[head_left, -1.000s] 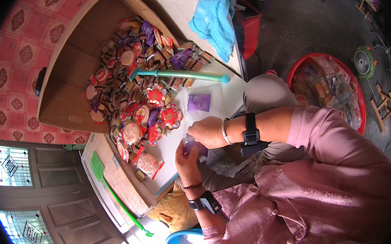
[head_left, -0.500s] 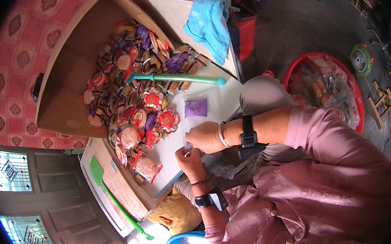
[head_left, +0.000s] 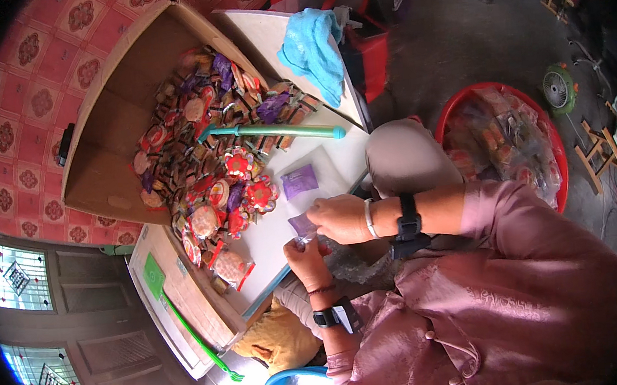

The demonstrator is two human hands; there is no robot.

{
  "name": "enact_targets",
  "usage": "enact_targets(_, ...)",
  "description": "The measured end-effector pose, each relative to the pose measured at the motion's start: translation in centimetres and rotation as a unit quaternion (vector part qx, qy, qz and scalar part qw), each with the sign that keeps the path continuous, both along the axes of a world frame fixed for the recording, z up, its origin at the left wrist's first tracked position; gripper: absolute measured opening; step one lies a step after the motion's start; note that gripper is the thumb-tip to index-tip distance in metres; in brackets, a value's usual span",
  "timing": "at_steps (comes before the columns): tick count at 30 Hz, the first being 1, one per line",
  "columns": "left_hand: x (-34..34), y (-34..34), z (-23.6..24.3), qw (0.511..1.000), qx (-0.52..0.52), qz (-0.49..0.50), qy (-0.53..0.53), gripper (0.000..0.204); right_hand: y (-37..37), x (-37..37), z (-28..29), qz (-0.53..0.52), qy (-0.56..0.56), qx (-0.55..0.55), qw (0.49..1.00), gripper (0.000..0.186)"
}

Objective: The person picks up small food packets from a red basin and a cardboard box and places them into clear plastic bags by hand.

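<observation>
Right hand (head_left: 339,218): over the near edge of the surface (head_left: 271,233), fingers curled, pinching the top of a small clear packet (head_left: 302,226); bracelet and dark band at the wrist.
Left hand (head_left: 307,256): just below the right, fingertips closed on the lower end of the same packet; dark watch on the forearm.
Packet: held between both hands, above the surface edge, purple contents visible; exact contents cannot be told.
Purple sachet (head_left: 299,181): flat on the surface, just beyond the hands, apart from them.
Wrapped sweets (head_left: 209,165): heaped left of the hands, spilling from the box onto the surface; red, orange and purple wrappers.
Box (head_left: 106,130): open cardboard, far left, tilted toward the surface.
Green stick (head_left: 273,130): lying across the heap, far side of the sachet.
Blue cloth (head_left: 312,47): far end of the surface.
Red basin (head_left: 539,122): right, on the floor, filled with bagged goods.
Yellow cloth (head_left: 278,340): near left, below the surface edge.
</observation>
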State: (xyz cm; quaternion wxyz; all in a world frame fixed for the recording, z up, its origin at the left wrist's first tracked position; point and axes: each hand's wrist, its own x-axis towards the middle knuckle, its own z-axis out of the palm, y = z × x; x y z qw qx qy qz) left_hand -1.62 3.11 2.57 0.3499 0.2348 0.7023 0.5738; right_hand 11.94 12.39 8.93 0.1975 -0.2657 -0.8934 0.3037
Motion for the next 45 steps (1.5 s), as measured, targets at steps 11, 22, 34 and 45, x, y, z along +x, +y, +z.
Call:
enact_targets(11,2.1,-0.7,-0.8,0.984,0.036,-0.011,-0.176,0.016,-3.4,3.8,-3.4,-0.023,-0.102,-0.331,0.938,0.057)
enact_targets(22,5.2,-1.1,-0.2,0.984,0.014,-0.17,-0.054,0.018,-2.6,2.3,-5.0,-0.131,0.342,-0.607,0.705,0.037)
enact_targets(34,3.1,-2.4,-0.2,0.913,-0.033,-0.246,-0.324,0.067,-2.5,2.5,-5.9,-0.221,0.279,-0.47,0.808,0.022)
enact_targets(45,1.3,-0.5,-2.4,0.857,0.163,-0.071,-0.483,0.038,-3.6,2.9,-5.0,-0.143,0.231,-0.481,0.834,0.03)
